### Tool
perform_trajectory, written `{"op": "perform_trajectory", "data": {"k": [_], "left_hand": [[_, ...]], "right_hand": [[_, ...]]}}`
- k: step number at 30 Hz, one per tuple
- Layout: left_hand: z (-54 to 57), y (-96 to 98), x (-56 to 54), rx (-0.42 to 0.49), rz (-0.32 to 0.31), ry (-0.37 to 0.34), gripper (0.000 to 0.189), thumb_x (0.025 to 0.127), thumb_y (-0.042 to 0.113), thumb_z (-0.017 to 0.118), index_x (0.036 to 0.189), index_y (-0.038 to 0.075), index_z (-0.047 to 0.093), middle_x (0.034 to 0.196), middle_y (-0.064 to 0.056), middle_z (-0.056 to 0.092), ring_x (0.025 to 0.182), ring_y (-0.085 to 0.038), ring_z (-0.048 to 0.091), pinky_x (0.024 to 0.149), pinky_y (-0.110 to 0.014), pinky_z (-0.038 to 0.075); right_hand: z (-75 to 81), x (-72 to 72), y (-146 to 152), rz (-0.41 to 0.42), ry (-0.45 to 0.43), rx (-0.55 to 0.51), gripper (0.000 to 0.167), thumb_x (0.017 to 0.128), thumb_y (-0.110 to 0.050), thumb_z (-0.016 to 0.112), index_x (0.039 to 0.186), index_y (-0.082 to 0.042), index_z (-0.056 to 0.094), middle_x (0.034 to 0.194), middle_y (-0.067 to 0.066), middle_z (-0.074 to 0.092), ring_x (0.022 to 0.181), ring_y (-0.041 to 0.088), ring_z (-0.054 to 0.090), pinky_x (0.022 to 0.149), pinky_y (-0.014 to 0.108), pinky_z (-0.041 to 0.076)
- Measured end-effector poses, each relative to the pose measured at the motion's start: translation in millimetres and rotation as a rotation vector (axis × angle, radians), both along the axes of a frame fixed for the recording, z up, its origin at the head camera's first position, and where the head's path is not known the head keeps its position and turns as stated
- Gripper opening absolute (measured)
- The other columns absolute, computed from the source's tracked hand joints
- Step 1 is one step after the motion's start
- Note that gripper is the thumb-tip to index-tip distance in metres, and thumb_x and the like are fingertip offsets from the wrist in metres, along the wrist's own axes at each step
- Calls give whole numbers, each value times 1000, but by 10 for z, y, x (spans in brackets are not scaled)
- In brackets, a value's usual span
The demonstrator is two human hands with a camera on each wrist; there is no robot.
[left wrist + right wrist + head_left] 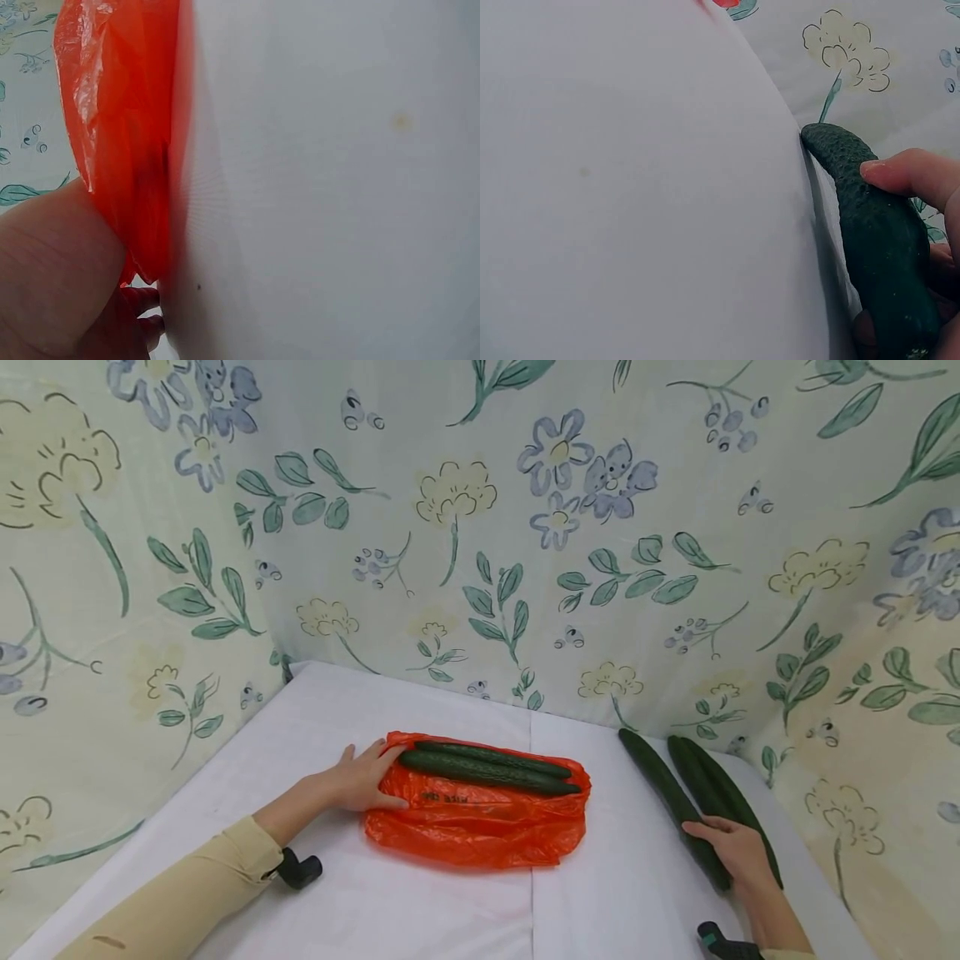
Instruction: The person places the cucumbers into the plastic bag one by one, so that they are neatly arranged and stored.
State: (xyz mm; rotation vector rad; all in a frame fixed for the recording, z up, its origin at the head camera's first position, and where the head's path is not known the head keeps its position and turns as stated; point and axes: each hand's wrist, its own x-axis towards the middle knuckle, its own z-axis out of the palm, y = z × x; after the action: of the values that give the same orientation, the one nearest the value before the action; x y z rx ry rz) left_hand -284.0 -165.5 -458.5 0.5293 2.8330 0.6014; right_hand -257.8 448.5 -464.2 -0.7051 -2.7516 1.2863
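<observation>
An orange-red plastic bag [480, 839] lies on the white table, its opening folded back around two dark green cucumbers [487, 773] set side by side. At the bag's left end my left hand [366, 782] holds it, thumb at the front and fingers over the back edge. The left wrist view has the thumb's base [60, 262] against the bag [124, 112], with fingertips partly hidden below. Over at the right, my right hand [738, 853] grips a long cucumber [660, 781] near its lower end. In the right wrist view the thumb presses on that bumpy cucumber [881, 232].
Right beside the gripped cucumber lie what look like two more cucumbers [705, 781], close together. A white cloth [442, 910] covers the table, and a seam runs down it. Floral curtains [450, 610] stand behind and on both sides. A black wrist device [300, 870] sits below the left wrist.
</observation>
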Motion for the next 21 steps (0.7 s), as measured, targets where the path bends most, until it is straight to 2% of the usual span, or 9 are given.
{"op": "perform_trajectory", "data": {"k": [10,21], "left_hand": [[-17,-9,-4,-14,1,6,107,79,67,73,159,12,26,163,-20,27,153,-42,18,116,-75,5],[-45,-19,-14,-25,-4,10,107,79,69,71,159,14,26,163,-19,28,153,-41,17,117,-74,5]], "right_hand": [[85,2,16,-7,-2,-37,99,82,-57,76,148,8,39,156,34,30,145,53,22,115,67,25],[202,59,-1,27,13,-42,96,84,-54,76,147,9,40,152,35,34,139,52,31,112,67,29]]}}
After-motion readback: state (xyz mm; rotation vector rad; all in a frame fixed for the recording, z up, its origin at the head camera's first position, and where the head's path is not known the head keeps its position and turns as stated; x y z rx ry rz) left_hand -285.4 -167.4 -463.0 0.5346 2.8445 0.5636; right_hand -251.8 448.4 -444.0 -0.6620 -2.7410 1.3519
